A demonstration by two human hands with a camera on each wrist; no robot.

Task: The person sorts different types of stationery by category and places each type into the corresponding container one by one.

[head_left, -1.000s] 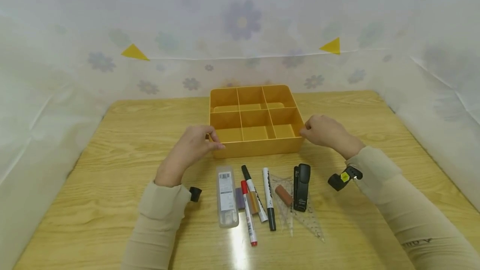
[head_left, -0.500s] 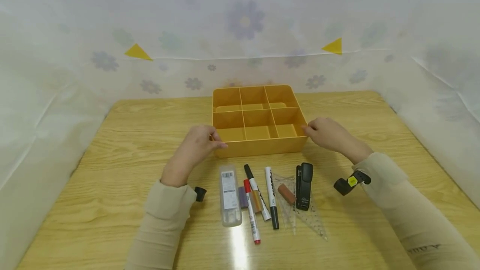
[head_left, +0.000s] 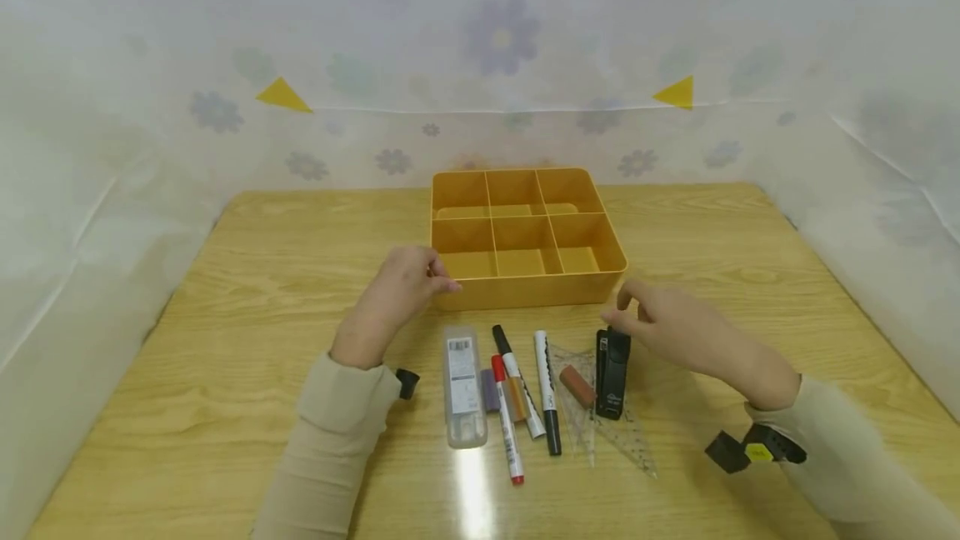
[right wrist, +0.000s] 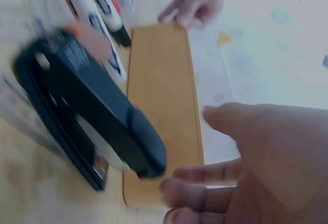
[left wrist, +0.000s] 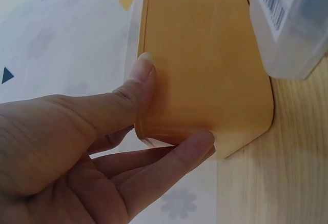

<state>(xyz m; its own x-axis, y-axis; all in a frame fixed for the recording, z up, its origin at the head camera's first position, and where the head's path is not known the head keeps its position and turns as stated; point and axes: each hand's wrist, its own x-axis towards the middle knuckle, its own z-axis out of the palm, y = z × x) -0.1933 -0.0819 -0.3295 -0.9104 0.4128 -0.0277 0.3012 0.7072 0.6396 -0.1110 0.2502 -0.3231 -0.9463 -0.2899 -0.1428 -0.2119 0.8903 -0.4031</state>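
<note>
A yellow organizer box (head_left: 525, 292) with compartments stands at the back of the table. My left hand (head_left: 397, 294) grips its front left corner; in the left wrist view the thumb lies on the front wall and the fingers on the side. My right hand (head_left: 682, 332), fingers loosely bent and holding nothing, hovers by the top end of a black stapler (head_left: 613, 373). In the right wrist view the stapler (right wrist: 97, 106) stands apart from the fingertips. Under the stapler lie clear set squares (head_left: 626, 444), next to a brown block (head_left: 577, 387).
Left of the stapler lie a black-capped marker (head_left: 546, 382), another black marker (head_left: 519, 382), a red marker (head_left: 508, 432), a purple piece (head_left: 490, 390), an orange-brown piece (head_left: 516, 398) and a clear plastic case (head_left: 465, 390). A flowered curtain (head_left: 495, 65) hangs behind the table.
My right hand has let go of the box's right corner and moved toward me, down to the stapler. The left hand stays on the box. The head view has shifted slightly.
</note>
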